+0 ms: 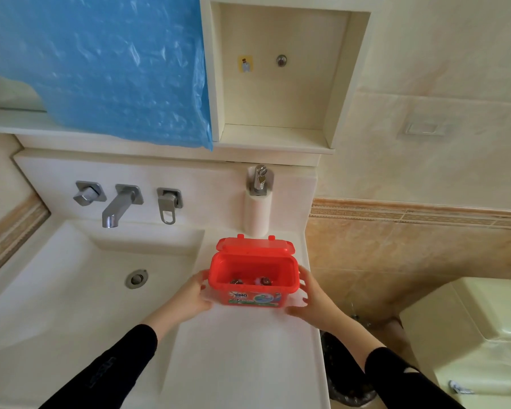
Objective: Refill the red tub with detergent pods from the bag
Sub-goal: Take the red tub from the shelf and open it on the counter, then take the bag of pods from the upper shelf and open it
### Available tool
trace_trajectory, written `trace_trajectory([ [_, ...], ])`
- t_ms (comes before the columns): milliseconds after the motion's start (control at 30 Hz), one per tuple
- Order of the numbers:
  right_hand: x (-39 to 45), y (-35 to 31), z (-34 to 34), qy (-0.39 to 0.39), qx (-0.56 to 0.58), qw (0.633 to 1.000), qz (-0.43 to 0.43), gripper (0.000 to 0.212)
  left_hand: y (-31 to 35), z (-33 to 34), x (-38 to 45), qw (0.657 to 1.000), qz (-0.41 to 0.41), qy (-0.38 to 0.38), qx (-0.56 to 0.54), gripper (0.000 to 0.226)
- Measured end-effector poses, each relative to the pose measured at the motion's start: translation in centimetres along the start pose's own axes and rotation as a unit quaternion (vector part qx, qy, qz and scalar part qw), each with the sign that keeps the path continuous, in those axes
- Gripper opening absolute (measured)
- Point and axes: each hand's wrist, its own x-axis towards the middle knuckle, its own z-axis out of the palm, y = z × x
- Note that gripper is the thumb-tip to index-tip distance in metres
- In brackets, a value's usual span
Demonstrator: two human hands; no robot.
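I see the tub [253,278] standing on the desk [242,349] right of the sink [71,276], lid up, long axis left to right. My left hand [194,293] and right hand [310,293] clasp its two short ends. No bag is visible.

One head-worn wide-angle view looks forward and steeply down from close above the surface [248,349], facing the wall beyond its far edge; sink [71,290] at left.
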Motion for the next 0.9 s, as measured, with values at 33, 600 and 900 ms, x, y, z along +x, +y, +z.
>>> trace_trajectory([
  [33, 0.0, 0.2, -0.6, 0.008, -0.016, 1.000, 0.010, 0.092, -0.3, -0.7, 0.0, 0.999, -0.025, 0.020, 0.014, 0.057],
  [600, -1.0, -20.0, -12.6, 0.302, 0.195, 0.917, -0.173, 0.048, 23.7, -10.9, -0.5, 0.931, 0.191, 0.266, -0.164, 0.038],
  [900, -2.7, -26.9, -16.9, 0.286, 0.259, 0.884, -0.266, 0.052, 38.6, -14.9, 0.3, 0.891, 0.315, 0.298, -0.135, 0.036],
])
